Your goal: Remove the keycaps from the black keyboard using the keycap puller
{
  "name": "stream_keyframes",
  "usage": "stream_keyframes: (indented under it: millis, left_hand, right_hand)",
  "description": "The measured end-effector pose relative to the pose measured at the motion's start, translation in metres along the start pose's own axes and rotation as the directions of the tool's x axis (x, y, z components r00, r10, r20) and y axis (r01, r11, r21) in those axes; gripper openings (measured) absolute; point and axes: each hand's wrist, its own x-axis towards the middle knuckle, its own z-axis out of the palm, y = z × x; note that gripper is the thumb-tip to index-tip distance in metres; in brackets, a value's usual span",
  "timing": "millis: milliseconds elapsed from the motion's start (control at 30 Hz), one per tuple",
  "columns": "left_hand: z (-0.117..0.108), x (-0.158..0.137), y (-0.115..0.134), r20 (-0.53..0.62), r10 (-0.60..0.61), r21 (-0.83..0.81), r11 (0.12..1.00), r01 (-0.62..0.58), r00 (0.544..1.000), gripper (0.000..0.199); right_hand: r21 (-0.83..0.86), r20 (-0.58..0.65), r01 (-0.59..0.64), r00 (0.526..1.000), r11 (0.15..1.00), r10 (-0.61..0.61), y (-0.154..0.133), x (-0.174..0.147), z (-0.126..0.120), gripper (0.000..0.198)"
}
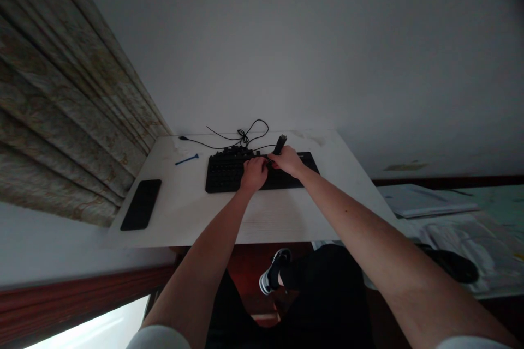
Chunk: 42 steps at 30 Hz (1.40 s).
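Observation:
A black keyboard (225, 177) lies across the white table, with its right part partly covered by my arm and hands. My left hand (254, 173) rests on the middle of the keyboard, fingers bent over the keys and spread a little. Close beside it, my right hand (286, 161) is closed around a black brush-like tool (280, 144), whose rough end points up and away from me. Its lower end is hidden by my fingers. Small loose black pieces (235, 150), which look like keycaps, are heaped along the keyboard's back edge.
A thin black cable (243, 136) with a tied loop runs behind the keyboard to a plug (183, 138). To the left lie a small blue tool (187, 159) and a black phone (141, 204). Papers (426, 200) are on a lower surface at right.

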Motion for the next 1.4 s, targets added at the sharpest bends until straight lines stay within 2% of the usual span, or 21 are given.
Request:
stream_keyframes:
  millis: [133, 200, 300, 400, 533, 833, 1067, 1400]
  left_hand:
    - [0.000, 0.000, 0.001, 0.013, 0.005, 0.053, 0.999, -0.006, 1.000, 0.019]
    - [0.001, 0.000, 0.001, 0.009, 0.010, 0.078, 0.997, -0.010, 1.000, 0.018]
    - [0.002, 0.000, 0.001, 0.001, 0.022, 0.089, 0.996, -0.021, 1.000, 0.016]
    - [0.003, 0.000, 0.001, 0.009, 0.030, 0.080, 0.996, -0.031, 1.000, 0.016]
    - [0.004, 0.000, -0.001, 0.020, 0.033, 0.084, 0.996, -0.034, 0.999, 0.019]
    - [0.003, 0.002, -0.001, 0.063, 0.058, 0.134, 0.989, -0.066, 0.996, 0.024]
    - [0.010, 0.001, 0.001, 0.072, 0.092, 0.286, 0.952, -0.109, 0.993, 0.036]
    - [0.010, 0.002, 0.002, 0.099, 0.091, 0.314, 0.942, -0.118, 0.991, 0.039]
  right_hand:
    - [-0.186, 0.025, 0.089, 0.996, 0.979, -0.086, -0.008, -0.001, 0.001, 0.018]
    - [-0.196, 0.041, 0.105, 0.994, 0.975, -0.099, -0.008, 0.000, 0.000, 0.017]
    - [-0.057, 0.098, 0.136, 0.987, 0.989, -0.130, 0.000, 0.001, -0.002, 0.010]
    - [0.077, 0.150, 0.173, 0.972, 0.982, -0.183, 0.010, 0.001, -0.006, 0.012]
    - [0.132, 0.174, 0.201, 0.959, 0.971, -0.222, 0.014, 0.000, -0.009, 0.013]
    - [0.014, 0.128, 0.203, 0.971, 0.979, -0.203, 0.006, 0.000, -0.006, 0.010]
    - [-0.102, 0.110, 0.213, 0.973, 0.972, -0.201, 0.000, -0.001, -0.003, 0.010]
    - [-0.116, 0.105, 0.230, 0.970, 0.966, -0.218, -0.001, -0.001, -0.003, 0.011]
